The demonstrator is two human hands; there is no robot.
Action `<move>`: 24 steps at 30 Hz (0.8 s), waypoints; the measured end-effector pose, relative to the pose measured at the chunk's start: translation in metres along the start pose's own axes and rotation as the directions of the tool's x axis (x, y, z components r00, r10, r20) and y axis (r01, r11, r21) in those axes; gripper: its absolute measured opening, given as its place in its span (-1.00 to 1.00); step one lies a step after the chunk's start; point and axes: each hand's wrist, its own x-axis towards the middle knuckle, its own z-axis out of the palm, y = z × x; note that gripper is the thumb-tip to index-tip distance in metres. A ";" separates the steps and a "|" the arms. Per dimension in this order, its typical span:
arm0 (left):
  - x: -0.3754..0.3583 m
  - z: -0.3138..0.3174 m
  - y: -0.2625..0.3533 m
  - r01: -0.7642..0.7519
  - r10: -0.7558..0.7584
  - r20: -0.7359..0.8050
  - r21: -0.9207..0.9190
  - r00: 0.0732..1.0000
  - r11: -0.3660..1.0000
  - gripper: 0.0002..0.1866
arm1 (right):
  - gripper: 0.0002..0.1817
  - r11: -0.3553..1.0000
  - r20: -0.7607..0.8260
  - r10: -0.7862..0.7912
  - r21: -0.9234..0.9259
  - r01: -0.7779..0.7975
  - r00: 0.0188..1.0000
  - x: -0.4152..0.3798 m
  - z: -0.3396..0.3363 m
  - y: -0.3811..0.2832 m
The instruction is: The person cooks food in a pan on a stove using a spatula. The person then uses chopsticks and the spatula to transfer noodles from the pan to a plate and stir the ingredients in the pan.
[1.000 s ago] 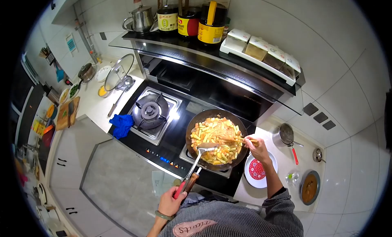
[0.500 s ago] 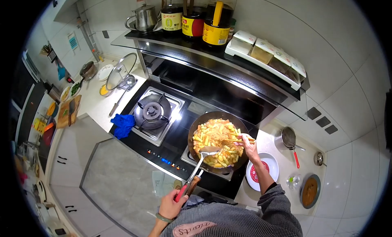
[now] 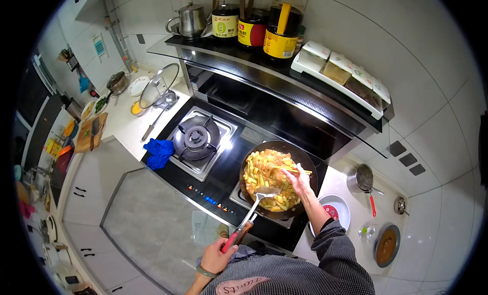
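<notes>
A dark wok [image 3: 311, 165] on the right burner holds a mix of noodles and yellow-green vegetable strips [image 3: 277, 201]. My left hand [image 3: 217, 255] is closed around the red handle of a metal spatula [image 3: 249, 213], whose blade rests in the food near the wok's front. Just beside that handle is the wok's wooden handle [image 3: 245, 232]. Over the wok's right side, my right hand [image 3: 299, 181] grips a pair of chopsticks [image 3: 290, 170], their tips reaching into the noodles.
Right of the wok stands a white plate with a red pattern [image 3: 343, 206], then a small pot [image 3: 363, 177]. A blue cloth [image 3: 158, 153] lies by the left burner [image 3: 196, 137]. Sauce bottles [image 3: 282, 28] and a seasoning box [image 3: 340, 76] line the shelf above.
My right hand has turned palm-up and shifted slightly left over the wok with the chopsticks, which now lift noodles toward the left. The spatula has stayed in the food. The whole view has shifted a little.
</notes>
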 end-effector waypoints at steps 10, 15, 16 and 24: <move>-0.004 -0.003 0.005 0.064 -0.063 0.030 -0.039 0.998 0.997 -0.66 | -0.80 0.974 -0.055 0.130 0.194 -0.117 0.990 -0.016 -0.020 -0.014; -0.003 -0.009 -0.005 0.037 -0.032 0.040 -0.124 0.999 0.992 -0.68 | -0.76 0.960 -0.049 0.094 0.269 -0.077 0.994 -0.020 -0.046 -0.020; -0.003 -0.012 -0.002 0.020 -0.016 0.032 -0.102 0.999 0.995 -0.68 | -0.76 0.960 -0.062 0.088 0.272 -0.068 0.994 -0.023 -0.048 -0.023; 0.014 -0.017 -0.013 0.099 -0.076 0.096 -0.270 0.993 0.958 -0.69 | -0.73 0.980 -0.124 -0.055 0.185 0.077 0.991 -0.067 -0.056 -0.054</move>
